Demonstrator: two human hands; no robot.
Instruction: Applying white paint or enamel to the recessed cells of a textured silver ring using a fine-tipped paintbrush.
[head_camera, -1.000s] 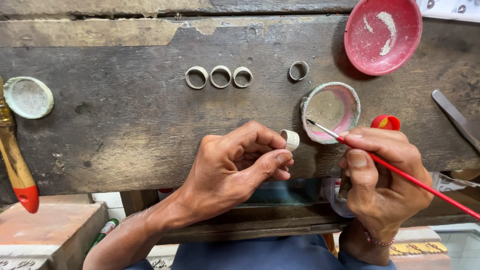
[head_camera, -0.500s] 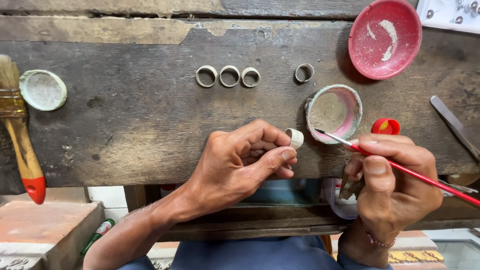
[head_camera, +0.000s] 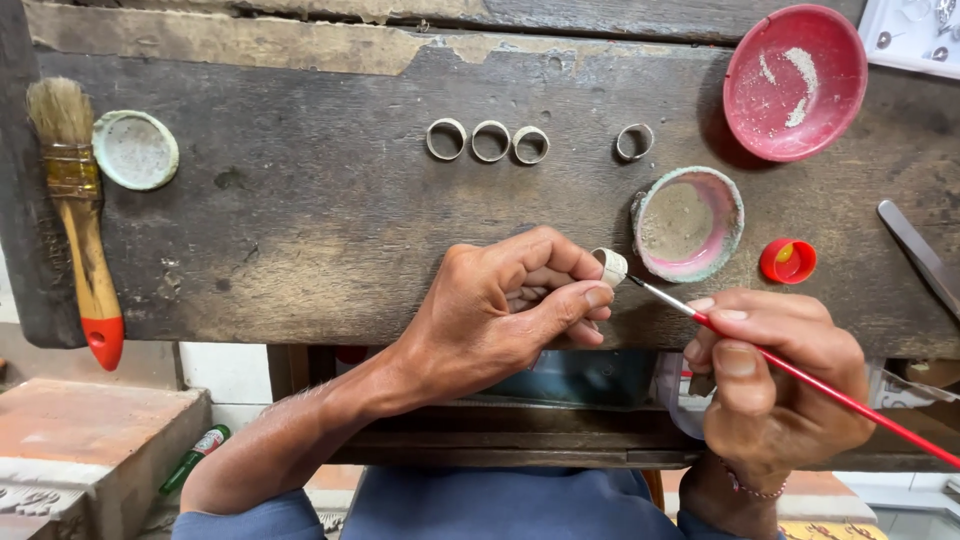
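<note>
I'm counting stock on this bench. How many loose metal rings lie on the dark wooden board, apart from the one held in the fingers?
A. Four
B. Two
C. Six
A: three rings sit in a row and a fourth ring lies alone to their right, while the left hand pinches the held ring.

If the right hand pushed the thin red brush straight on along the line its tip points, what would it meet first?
The ring pinched in the left hand's fingertips. The right hand aims the fine red brush up and left, and its tip sits right at the ring's edge; whether it is touching cannot be told.
</note>
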